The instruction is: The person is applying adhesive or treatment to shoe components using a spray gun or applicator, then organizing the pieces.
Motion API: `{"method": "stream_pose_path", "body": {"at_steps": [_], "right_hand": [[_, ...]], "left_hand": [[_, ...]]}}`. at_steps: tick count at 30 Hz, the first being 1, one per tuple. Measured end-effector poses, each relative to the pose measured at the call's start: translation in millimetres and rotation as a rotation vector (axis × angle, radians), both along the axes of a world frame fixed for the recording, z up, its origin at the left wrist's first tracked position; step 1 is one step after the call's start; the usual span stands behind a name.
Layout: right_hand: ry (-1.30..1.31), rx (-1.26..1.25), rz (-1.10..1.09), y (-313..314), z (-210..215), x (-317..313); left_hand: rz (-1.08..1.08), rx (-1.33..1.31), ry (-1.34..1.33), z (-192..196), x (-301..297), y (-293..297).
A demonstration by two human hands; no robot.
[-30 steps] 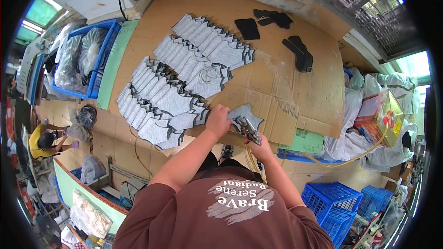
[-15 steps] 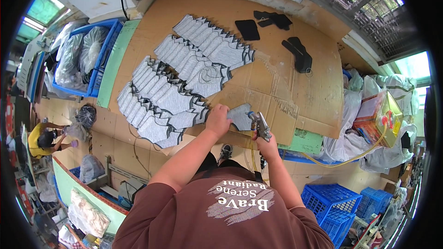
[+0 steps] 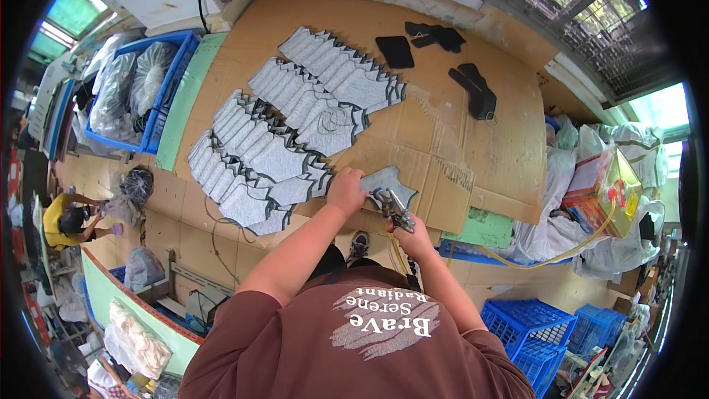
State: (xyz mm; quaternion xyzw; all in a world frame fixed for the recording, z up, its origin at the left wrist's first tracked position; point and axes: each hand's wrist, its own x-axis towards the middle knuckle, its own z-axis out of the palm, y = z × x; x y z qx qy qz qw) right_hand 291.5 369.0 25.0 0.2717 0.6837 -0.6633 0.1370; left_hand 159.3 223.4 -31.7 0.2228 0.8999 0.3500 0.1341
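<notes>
My right hand [image 3: 413, 238] is closed around the handle of a metal spray gun [image 3: 396, 213], with a yellow hose hanging below it. The gun's head lies over a loose grey fabric piece [image 3: 386, 176] with a dark edge, at the table's near side, hiding part of it. My left hand [image 3: 346, 191] pinches the left edge of this piece; the fingertips are partly hidden. Just left of it, several overlapping rows of similar grey fabric pieces [image 3: 255, 148] fan out across the cardboard. A loose coil of thread [image 3: 334, 120] rests on them.
Cardboard [image 3: 436, 122] covers the table. Black cut pieces [image 3: 473, 90] lie toward its far right. A blue crate [image 3: 159, 114] of bagged goods stands left; plastic bags [image 3: 554, 225] and a yellow can [image 3: 619, 185] stand right. Blue crates [image 3: 528, 318] sit behind me. Another person [image 3: 70, 222] crouches far left.
My right hand has moved left and turned the spray gun, bringing its head over the loose grey piece. My left hand has barely shifted.
</notes>
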Motion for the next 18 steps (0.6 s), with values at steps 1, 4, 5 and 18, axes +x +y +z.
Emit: {"method": "stream_pose_path", "body": {"at_steps": [1, 4, 5, 18], "right_hand": [[0.003, 0.003, 0.002, 2, 3, -1], [0.011, 0.035, -0.021, 19, 15, -4], [-0.029, 0.015, -0.051, 30, 17, -5], [0.101, -0.11, -0.441, 197, -27, -57]], "left_hand": [[0.002, 0.003, 0.003, 1, 0, 0], [0.026, 0.018, 0.027, 2, 0, -2], [0.045, 0.04, 0.021, -1, -1, -4], [0.526, 0.511, -0.174, 38, -13, -73]]}}
